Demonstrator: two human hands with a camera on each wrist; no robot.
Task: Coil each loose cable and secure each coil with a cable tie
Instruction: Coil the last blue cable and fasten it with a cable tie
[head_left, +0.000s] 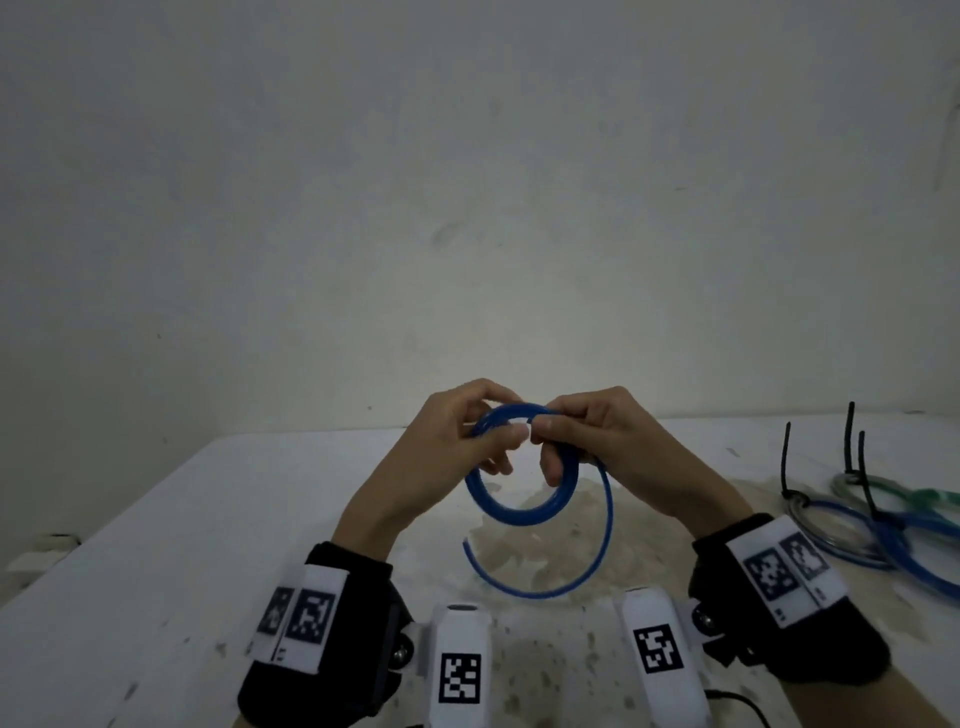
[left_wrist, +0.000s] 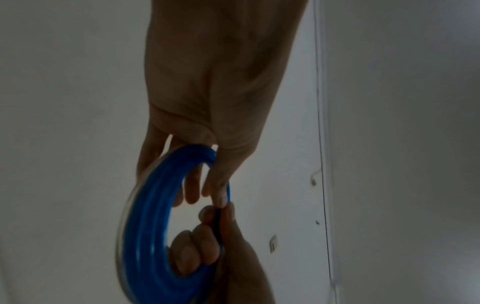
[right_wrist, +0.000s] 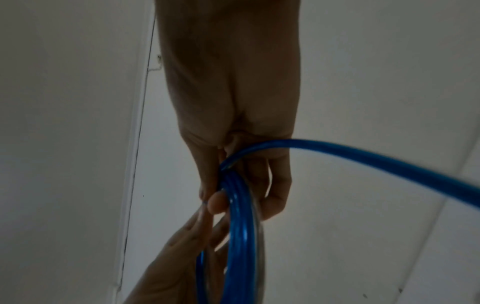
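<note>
Nearest the camera: black wrist straps (head_left: 332, 613) with white marker tags. Beyond, left hand (head_left: 441, 447) and right hand (head_left: 608, 441) raised above white surface (head_left: 156, 545), fingers (left_wrist: 221, 193) of both pinching top of blue cable (head_left: 519, 512), wound into several loops. Loose tail curving down below right hand. At far right: finished coils (head_left: 852, 525) bound with black cable ties (head_left: 787, 457).

The coil (head_left: 521, 462) sits at table (head_left: 156, 545) centre, left hand (head_left: 457, 441) at nine o'clock, right hand (head_left: 608, 441) at three; tied coils (head_left: 883, 525) lie far at three o'clock.
</note>
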